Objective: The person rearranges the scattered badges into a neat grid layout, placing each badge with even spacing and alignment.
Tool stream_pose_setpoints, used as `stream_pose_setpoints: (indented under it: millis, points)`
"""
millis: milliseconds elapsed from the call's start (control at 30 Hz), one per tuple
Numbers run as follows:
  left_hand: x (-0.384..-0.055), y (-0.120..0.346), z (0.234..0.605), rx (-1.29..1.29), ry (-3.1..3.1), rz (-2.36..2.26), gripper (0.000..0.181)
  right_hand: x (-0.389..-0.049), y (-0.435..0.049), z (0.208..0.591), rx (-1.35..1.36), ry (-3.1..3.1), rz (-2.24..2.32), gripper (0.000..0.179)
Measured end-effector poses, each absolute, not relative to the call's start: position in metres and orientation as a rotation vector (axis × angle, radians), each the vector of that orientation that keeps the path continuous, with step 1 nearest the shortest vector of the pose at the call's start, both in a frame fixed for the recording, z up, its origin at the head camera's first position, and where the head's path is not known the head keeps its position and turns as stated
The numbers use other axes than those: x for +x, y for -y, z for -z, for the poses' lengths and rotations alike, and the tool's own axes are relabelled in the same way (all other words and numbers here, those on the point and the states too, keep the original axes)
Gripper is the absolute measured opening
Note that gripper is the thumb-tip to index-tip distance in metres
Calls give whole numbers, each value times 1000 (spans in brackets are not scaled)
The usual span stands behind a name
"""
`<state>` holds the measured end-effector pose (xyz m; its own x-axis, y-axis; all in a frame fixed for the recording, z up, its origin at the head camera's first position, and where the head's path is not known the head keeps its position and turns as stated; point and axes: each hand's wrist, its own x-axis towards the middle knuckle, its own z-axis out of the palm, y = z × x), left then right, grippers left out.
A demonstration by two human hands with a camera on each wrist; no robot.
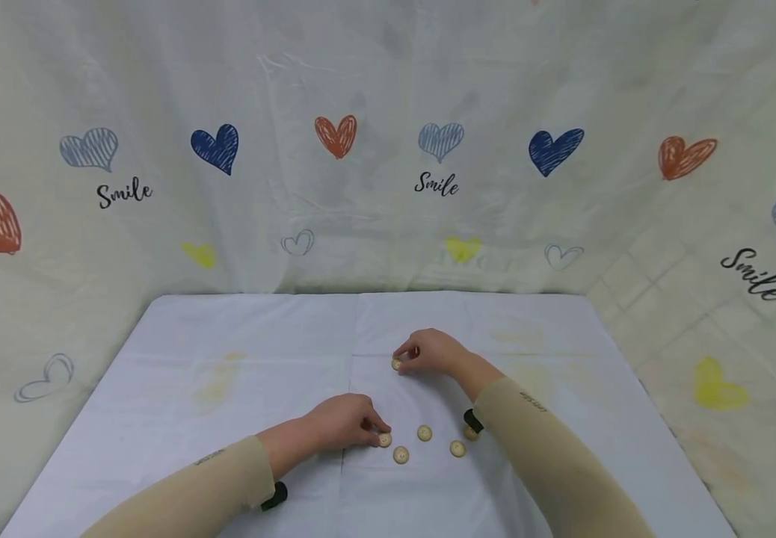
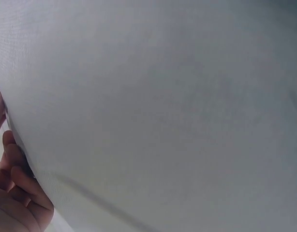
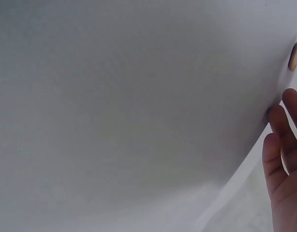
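My right hand [image 1: 431, 351] is farther out on the white-covered table, its thumb and index finger on either side of a round wooden button [image 1: 396, 364]. In the right wrist view that button [image 3: 295, 56] shows at the right edge, against the cloth, with the other fingers [image 3: 279, 123] spread below it. Closer in and to the left, my left hand [image 1: 344, 422] pinches another wooden button [image 1: 384, 439] by its edge. The left wrist view shows its remaining fingers [image 2: 25, 186] curled at the lower left, with the fingertips holding the button mostly cut off.
Just right of the left hand lie a loose button [image 1: 401, 455], another one [image 1: 425, 433] and a third [image 1: 457, 448]. One more button [image 1: 472, 433] is partly hidden by the right wrist's black strap. A printed cloth [image 1: 388, 209] hangs behind the table.
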<state>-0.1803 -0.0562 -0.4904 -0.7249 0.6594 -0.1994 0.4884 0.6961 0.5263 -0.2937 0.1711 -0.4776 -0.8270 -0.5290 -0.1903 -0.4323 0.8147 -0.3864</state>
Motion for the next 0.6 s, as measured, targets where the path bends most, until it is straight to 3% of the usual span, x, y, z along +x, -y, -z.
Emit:
stream_pose_setpoints:
  millis: [600]
  points:
    - [-181, 55, 491, 878, -2530, -632, 22, -263, -204, 459, -726, -2661, 557, 34]
